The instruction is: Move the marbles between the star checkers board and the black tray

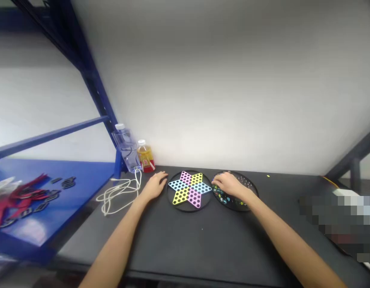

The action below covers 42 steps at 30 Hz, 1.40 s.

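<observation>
A round black Chinese checkers board (190, 190) with a six-pointed star in pink, yellow and blue lies on the dark table. My left hand (155, 186) rests palm down on the table, just left of the board's rim, and holds nothing. To the board's right is a round black tray (250, 188) with several coloured marbles (222, 196) in it. My right hand (228, 184) is curled over the tray among the marbles, and its fingers hide whatever lies beneath them.
A clear plastic bottle (125, 148) and an orange drink bottle (146, 157) stand against the wall behind a loose white cable (120, 195). A blue metal shelf (53, 172) at left holds red and black items. A small yellow bead (268, 176) lies on the table.
</observation>
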Tool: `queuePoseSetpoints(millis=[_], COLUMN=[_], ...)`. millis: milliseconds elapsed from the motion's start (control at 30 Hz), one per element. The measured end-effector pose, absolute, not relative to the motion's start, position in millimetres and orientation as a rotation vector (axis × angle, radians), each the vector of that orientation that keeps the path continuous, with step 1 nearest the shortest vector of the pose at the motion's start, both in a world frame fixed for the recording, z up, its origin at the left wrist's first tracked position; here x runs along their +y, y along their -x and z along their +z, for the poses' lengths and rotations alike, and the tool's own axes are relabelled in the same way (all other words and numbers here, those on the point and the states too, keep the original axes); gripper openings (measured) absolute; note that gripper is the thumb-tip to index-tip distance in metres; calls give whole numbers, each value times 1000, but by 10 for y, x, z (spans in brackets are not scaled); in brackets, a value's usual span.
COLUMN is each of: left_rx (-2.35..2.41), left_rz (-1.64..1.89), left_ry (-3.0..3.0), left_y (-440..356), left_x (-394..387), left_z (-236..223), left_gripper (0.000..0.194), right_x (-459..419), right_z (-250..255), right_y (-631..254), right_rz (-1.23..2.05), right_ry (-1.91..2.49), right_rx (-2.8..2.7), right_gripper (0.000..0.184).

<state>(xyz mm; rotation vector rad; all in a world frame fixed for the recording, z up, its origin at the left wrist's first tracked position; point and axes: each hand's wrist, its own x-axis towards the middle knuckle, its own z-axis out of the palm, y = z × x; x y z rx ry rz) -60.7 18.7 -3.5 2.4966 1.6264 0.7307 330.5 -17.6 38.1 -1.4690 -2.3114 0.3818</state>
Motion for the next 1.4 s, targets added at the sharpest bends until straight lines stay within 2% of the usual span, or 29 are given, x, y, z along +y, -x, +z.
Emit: queuePoseSetpoints(millis=[167,400,467,633,800,1167,1400], left_rx=[1613,1629,1632,1655,1658,1652,1639], left_rz=[764,737,716,730,723,707,732], left_ry=[-2462,-2477,-2480,-2468,-2477,-2512,-2505], left_y=[599,594,586,564,582,588,587], left_x=[171,161,160,171,204,204,207], left_z=[-24,-14,-14,-19,-38,-18,-21], left_gripper=[44,45,45,45,45,46,45], right_x=[-259,-220,-255,-499,-582,-487,-517], right_z=[329,376,382,302,230,92,141], right_y=[-3301,-3291,-3341,-3583,-3754,-3776,-3768], right_rz=[295,519,662,1357,1666,1658,1639], right_ry=[1504,1411,1332,1031,809,634,593], right_rx=[-2431,-2258,-2075,-1254,-801,-582,-559], right_gripper=[23,18,16,26,16,8,18])
